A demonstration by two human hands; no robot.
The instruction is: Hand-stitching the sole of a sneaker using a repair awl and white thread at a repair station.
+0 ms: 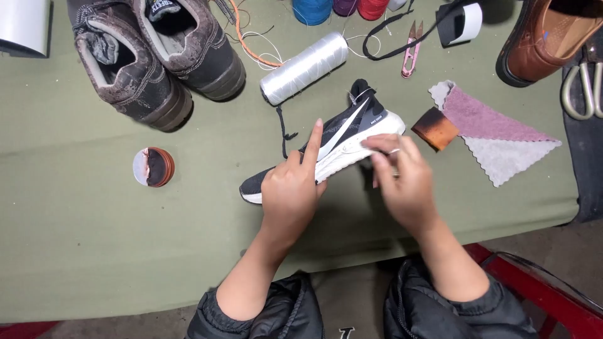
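Both hands work on one black sneaker [333,147] with a white sole, which lies on its side on the green cloth table [81,238], toe toward the person's left and heel toward the far right; the left hand [290,188] is closed around the front part of the sneaker, with the forefinger stretched out along the dark upper; the right hand [402,176] has its fingers bent and pinched at the white sole near the heel, and a thin white thread [359,95] runs up from the heel, but I cannot tell exactly what the fingertips pinch.

Just beyond the sneaker lies a large spool of white thread [304,68]; further beyond it stand spools in blue [312,9], purple and red. To the far left of the sneaker stand two worn brown work boots [157,56]; to the left of its toe lies a small round tin [153,167] with a brown rim. Just right of the heel lies a small brown leather piece [435,129], touching a pink cloth [477,116] and a grey cloth [505,157] with zigzag edges; beyond the heel lie pink thread snips [411,50], and at the far right corner stands a brown leather shoe [540,41].
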